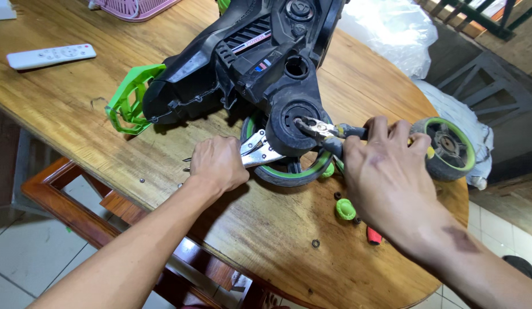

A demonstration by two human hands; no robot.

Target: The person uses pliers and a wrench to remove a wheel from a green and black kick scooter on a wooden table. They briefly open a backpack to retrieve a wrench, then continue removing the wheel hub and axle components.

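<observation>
A black ride-on toy body (260, 57) with green trim lies on a round wooden table (77, 114). My left hand (219, 165) grips silver locking pliers (260, 151) clamped at the toy's wheel hub (291, 123). My right hand (386, 171) holds dark-handled pliers (326, 129) whose jaws touch the hub's centre. A black wheel with a green rim (291, 171) sits under the hub. A loose second wheel (449, 149) lies just right of my right hand.
A green cap (345, 209), a small washer (315, 243) and a red-handled tool tip (373, 236) lie near the table's front edge. A white remote (51, 55), a pink basket (137, 8) and a plastic bag (392, 28) lie farther back. A wooden bench (77, 214) stands below the table.
</observation>
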